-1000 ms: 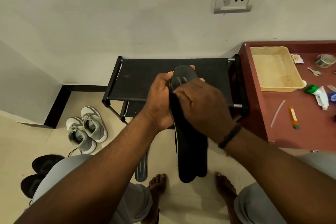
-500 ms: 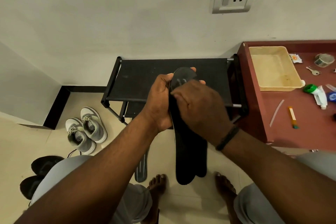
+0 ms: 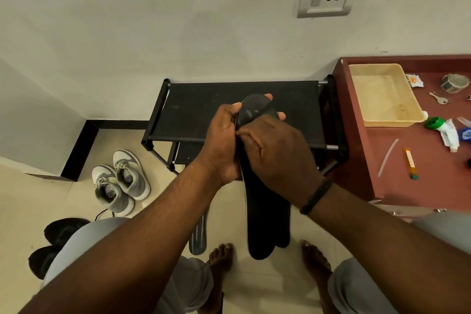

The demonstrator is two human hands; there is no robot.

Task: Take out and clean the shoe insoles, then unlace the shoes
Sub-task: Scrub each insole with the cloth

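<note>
Holding two black insoles point(image 3: 265, 211) up in the middle, the left hand point(image 3: 221, 145) has its fingers curled round their far end, so its grip is closed on them. The right hand point(image 3: 277, 153) lies over the front of the insoles with fingers bent against them; its thumb is hidden, so I cannot tell how it grips. The insoles hang down toward the floor, between two bare feet. Another insole point(image 3: 198, 234) lies on the floor, just left of them. A black shoe rack point(image 3: 193, 109) stands behind the hands. Grey shoes point(image 3: 119, 186) sit on the floor at the left, and black shoes point(image 3: 56, 242) sit nearer. A red table point(image 3: 420, 176) at the right carries a yellow tray point(image 3: 387, 122).
</note>
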